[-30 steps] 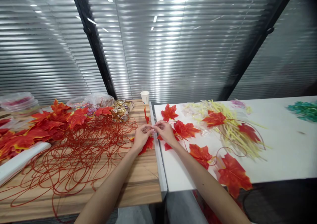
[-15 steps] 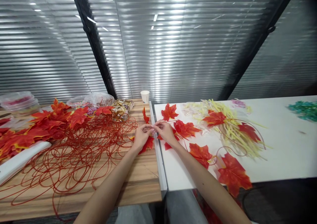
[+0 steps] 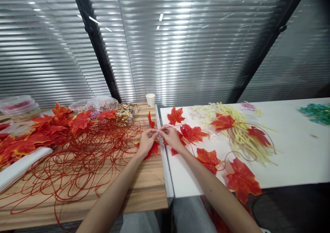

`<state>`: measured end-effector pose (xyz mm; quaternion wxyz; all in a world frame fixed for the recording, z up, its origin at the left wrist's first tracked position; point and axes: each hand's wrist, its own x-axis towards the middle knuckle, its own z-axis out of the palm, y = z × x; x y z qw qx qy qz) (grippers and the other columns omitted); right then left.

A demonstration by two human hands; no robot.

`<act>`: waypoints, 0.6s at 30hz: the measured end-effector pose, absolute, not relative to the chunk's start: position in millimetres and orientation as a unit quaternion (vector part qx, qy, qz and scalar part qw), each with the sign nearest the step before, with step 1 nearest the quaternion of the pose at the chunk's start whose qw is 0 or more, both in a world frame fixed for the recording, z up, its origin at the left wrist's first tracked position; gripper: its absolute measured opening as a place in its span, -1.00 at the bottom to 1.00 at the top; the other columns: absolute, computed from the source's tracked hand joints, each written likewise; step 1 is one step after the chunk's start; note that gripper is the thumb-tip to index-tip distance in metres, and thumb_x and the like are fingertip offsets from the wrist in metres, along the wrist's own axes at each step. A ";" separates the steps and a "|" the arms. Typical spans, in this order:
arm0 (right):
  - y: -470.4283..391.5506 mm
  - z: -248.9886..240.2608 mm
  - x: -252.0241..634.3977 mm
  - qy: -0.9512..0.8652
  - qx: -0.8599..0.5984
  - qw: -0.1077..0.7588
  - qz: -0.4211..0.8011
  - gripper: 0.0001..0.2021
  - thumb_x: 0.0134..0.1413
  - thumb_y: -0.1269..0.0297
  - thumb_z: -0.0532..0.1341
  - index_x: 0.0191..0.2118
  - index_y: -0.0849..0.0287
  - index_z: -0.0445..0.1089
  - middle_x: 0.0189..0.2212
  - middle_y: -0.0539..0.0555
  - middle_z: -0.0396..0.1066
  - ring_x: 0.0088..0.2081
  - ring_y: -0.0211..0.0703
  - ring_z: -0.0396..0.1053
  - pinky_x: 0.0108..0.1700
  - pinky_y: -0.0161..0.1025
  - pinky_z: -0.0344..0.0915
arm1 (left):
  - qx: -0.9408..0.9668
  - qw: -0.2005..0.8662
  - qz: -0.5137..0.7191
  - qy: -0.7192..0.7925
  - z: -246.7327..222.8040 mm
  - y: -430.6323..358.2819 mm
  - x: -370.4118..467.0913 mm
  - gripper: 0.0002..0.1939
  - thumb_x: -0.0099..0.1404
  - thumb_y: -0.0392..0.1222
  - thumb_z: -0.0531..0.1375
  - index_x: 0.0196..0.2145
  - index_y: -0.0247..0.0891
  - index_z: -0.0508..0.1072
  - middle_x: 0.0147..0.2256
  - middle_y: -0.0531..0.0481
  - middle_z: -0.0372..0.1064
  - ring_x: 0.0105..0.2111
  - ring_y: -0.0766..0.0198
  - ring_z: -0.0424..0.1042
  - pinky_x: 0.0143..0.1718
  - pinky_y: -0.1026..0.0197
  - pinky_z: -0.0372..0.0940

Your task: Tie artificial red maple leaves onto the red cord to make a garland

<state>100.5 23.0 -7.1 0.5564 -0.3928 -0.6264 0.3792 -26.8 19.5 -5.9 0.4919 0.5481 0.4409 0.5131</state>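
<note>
- My left hand (image 3: 146, 142) and right hand (image 3: 170, 136): bare, fingers pinched, tips meeting over the long grey strip (image 3: 168, 178) edging the smooth white table (image 3: 296, 157); whether they grasp anything, I cannot tell.
- Red-orange maple-shaped leaves (image 3: 193, 134) with thin red cord (image 3: 235, 152): spread across that table.
- Tangled red cord heap (image 3: 87, 157): wood-grained table (image 3: 149, 190), my left.
- White paper cup (image 3: 150, 100): upright beyond my hands.
</note>
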 end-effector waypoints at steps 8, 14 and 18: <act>21.8 -6.6 100.8 -0.631 -0.396 0.550 0.379 -0.83 -0.06 0.20 0.17 -0.47 0.20 0.29 -0.61 0.00 0.36 -0.58 -0.22 0.37 -0.55 -0.34 0.29 | 0.554 0.498 0.511 0.429 -6.8 20.0 -27.8 -0.75 0.01 -0.13 0.21 -0.38 -0.36 0.39 -0.54 0.00 0.38 -0.56 0.34 0.37 -0.48 0.28 0.31; 22.0 -7.3 101.7 -0.636 -0.394 0.546 0.378 -0.81 -0.05 0.16 0.17 -0.47 0.20 0.30 -0.61 0.01 0.37 -0.57 -0.21 0.37 -0.53 -0.33 0.29 | 0.556 0.493 0.511 0.432 -4.8 18.8 -27.4 -0.75 0.00 -0.14 0.21 -0.38 -0.36 0.40 -0.53 0.00 0.38 -0.57 0.35 0.36 -0.49 0.29 0.31; 23.0 -8.2 101.4 -0.635 -0.396 0.546 0.377 -0.81 -0.06 0.17 0.17 -0.46 0.21 0.30 -0.60 0.01 0.37 -0.57 -0.21 0.37 -0.54 -0.33 0.29 | 0.558 0.488 0.512 0.434 -2.2 17.8 -26.8 -0.76 -0.01 -0.13 0.21 -0.40 -0.36 0.40 -0.51 0.00 0.39 -0.57 0.35 0.36 -0.50 0.29 0.31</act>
